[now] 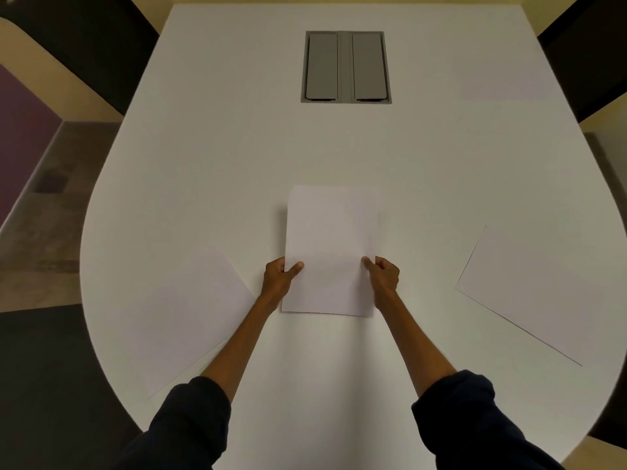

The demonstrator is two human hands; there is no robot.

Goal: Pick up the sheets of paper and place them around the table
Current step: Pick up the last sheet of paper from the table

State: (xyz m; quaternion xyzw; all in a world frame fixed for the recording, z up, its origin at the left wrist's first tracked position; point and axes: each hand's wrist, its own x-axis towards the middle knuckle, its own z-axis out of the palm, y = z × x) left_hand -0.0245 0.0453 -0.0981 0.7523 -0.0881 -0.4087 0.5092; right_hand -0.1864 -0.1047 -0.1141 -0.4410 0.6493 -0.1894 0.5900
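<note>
A white sheet of paper (330, 245) is in front of me over the middle of the white table (237, 157). My left hand (280, 278) pinches its left edge, thumb on top. My right hand (383, 274) pinches its right edge the same way. I cannot tell whether the sheet lies flat or is slightly lifted; a faint shadow shows along its left side. A second sheet (190, 317) lies angled on the table at the near left, partly under my left forearm. A third sheet (539, 293) lies angled at the near right.
A grey cable hatch (346, 66) with two lids is set into the table's middle, farther away. Dark chair backs (84, 52) stand at the far left and far right corners. The table's rounded edge curves close on both sides.
</note>
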